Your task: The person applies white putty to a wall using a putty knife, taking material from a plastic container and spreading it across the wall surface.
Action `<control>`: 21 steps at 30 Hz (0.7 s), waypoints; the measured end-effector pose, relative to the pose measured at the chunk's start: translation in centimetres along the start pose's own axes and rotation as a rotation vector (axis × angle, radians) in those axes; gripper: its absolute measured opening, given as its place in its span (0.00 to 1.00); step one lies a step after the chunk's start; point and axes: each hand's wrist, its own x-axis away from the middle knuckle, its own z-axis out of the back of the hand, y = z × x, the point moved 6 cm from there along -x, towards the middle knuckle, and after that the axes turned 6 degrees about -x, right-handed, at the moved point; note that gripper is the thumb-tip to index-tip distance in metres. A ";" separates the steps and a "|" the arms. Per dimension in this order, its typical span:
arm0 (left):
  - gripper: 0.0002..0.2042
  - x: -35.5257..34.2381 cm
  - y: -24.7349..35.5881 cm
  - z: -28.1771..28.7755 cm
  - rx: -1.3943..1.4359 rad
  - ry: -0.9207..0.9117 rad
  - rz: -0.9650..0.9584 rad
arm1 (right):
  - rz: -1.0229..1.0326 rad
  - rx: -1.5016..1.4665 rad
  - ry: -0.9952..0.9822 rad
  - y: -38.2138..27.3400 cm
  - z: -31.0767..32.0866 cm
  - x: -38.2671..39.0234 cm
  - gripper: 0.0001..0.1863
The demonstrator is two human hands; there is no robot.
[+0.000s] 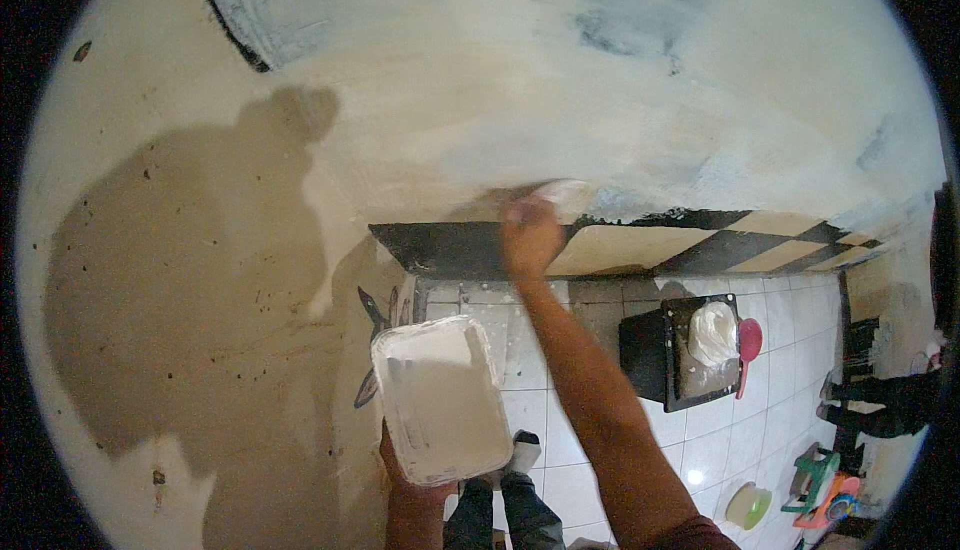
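Observation:
My right hand (pixel 530 233) is stretched out against the wall (pixel 480 110), shut on a pale flat tool (pixel 562 193) pressed to the cream surface just above a black-and-cream checkered band (pixel 680 245). My left hand (pixel 410 485) holds a white rectangular tray (pixel 440 395) of white paste from below, near my body. The wall shows fresh pale coating with grey-blue patches higher up.
On the white tiled floor (pixel 560 430) stands a black tray (pixel 680 350) with a white lump and a pink scoop (pixel 748 345). A green bowl (pixel 750 505) and colourful plastic items (pixel 825 485) lie lower right. A person's legs (pixel 880 405) show at the right edge. My shadow falls left.

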 end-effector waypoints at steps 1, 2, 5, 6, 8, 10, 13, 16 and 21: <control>0.28 0.1 -0.1 -0.3 0.003 0.006 -0.003 | 0.002 0.000 -0.065 -2.8 -2.0 0.8 0.11; 0.28 0.3 -0.2 -0.3 0.004 0.018 -0.005 | 0.004 -0.002 -0.136 -4.2 -3.3 1.5 0.09; 0.28 0.6 -0.1 -0.2 0.058 0.034 0.000 | 0.229 -0.081 -0.380 -6.5 -1.8 4.2 0.06; 0.28 0.7 -0.1 -0.1 0.079 0.043 0.009 | 0.246 -0.129 -0.274 -5.9 0.5 4.4 0.06; 0.27 0.5 -0.1 0.1 0.125 -0.034 -0.003 | 0.073 -0.115 -0.105 -2.3 5.4 2.4 0.07; 0.27 0.7 -0.4 -0.2 0.078 -0.066 -0.014 | -0.115 0.040 0.090 -0.7 10.4 -1.0 0.08; 0.27 0.6 -0.3 -1.3 -0.037 -0.077 -0.027 | 0.149 0.019 0.332 -4.0 11.0 -5.3 0.10; 0.27 1.0 0.0 -0.6 0.050 -0.080 -0.054 | 0.277 0.127 -0.305 -10.7 0.1 -4.7 0.14; 0.28 1.8 1.3 0.5 0.026 -0.014 -0.038 | 0.487 -0.274 -0.324 -16.5 2.0 1.3 0.10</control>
